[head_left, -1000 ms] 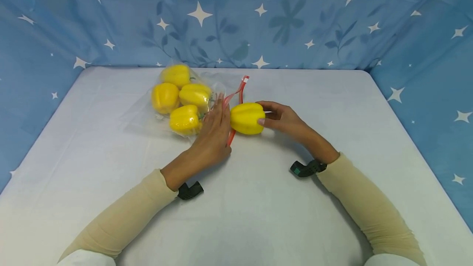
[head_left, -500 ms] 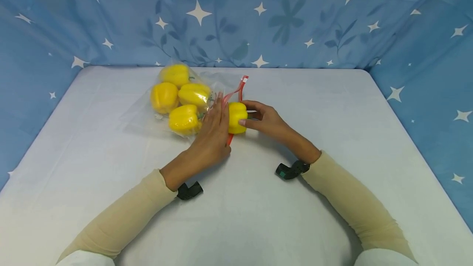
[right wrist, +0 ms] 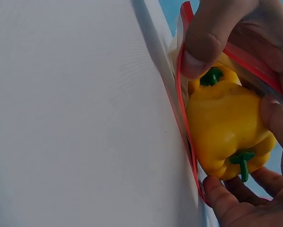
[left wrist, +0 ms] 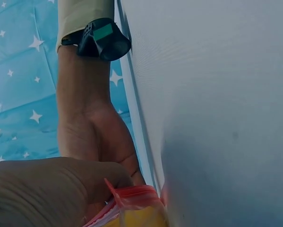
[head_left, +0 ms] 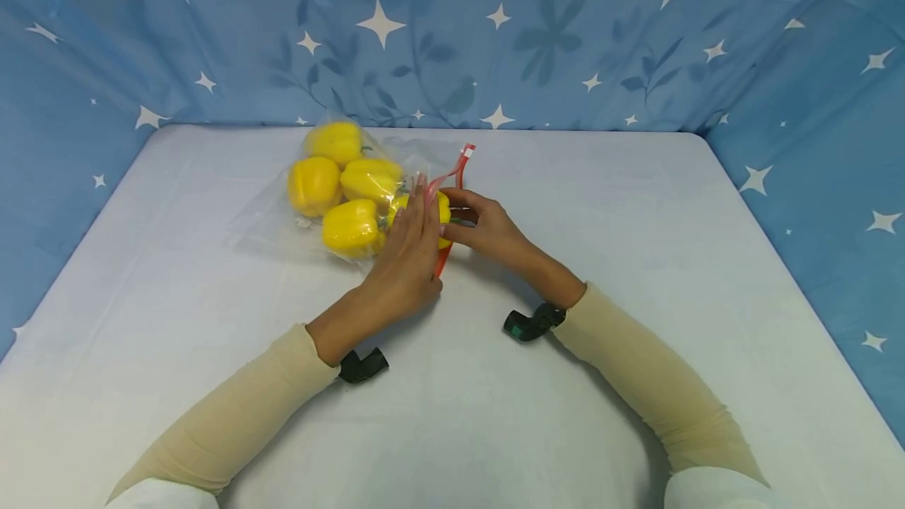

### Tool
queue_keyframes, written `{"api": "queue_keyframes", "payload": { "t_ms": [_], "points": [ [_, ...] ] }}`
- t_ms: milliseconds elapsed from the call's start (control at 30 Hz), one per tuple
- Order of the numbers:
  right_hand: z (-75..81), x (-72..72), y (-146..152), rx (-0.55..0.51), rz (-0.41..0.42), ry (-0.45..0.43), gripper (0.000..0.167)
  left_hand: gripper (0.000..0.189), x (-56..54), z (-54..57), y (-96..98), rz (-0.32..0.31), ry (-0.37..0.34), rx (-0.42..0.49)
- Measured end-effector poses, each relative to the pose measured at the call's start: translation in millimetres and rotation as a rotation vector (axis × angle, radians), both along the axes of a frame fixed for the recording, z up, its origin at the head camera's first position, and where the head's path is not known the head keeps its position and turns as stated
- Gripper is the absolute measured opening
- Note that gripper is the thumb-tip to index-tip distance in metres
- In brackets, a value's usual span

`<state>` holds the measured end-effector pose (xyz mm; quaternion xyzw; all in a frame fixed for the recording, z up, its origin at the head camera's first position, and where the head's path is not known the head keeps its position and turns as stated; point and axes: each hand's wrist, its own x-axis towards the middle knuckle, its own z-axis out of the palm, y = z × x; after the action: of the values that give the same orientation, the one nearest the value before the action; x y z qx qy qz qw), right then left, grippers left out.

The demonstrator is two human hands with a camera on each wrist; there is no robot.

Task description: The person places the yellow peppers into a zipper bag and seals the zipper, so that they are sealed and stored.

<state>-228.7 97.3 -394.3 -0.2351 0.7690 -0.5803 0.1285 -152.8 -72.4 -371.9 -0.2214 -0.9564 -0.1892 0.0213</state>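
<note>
Clear zip bag (head_left: 265,234) with a red zip edge (head_left: 441,261) lies on the table, its mouth facing right. Several yellow bell peppers (head_left: 314,185) are inside. My left hand (head_left: 406,258) holds the bag at its mouth, fingers extended over the upper side; in the right wrist view its thumb (right wrist: 200,54) lies over the red edge. My right hand (head_left: 488,228) grips another yellow bell pepper (right wrist: 226,125) by its stem end. That pepper is mostly within the mouth, its green stem (right wrist: 243,163) facing outward. Left fingers partly cover it in the head view.
White cloth covers the table (head_left: 636,258). A blue curtain (head_left: 551,38) with stars stands along the back and sides. Each wrist wears a small black camera, the left camera (head_left: 364,365) and the right camera (head_left: 533,322).
My right hand has moved left, pushing the gripped bell pepper from outside the bag's mouth to mostly within it. My left hand has stayed in place at the mouth.
</note>
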Motion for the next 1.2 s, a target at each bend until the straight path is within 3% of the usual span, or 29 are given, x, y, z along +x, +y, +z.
{"api": "queue_keyframes", "payload": {
  "t_ms": [633, 933, 1200],
  "points": [
    [0.2, 0.1, -14, 0.02, 0.008, -0.005, 0.059, 0.115, 0.6, 2.0, 0.9, -0.012, 0.005, -0.008],
    [0.3, 1.7, -26, 0.027, -0.005, 0.03, 0.057, 0.113, 1.2, 0.6, -1.0, -0.002, 0.07, 0.009],
    [0.0, 0.2, -21, 0.047, 0.002, 0.003, 0.059, 0.104, 1.0, 1.8, 1.3, -0.018, 0.046, 0.023]
  ]
}}
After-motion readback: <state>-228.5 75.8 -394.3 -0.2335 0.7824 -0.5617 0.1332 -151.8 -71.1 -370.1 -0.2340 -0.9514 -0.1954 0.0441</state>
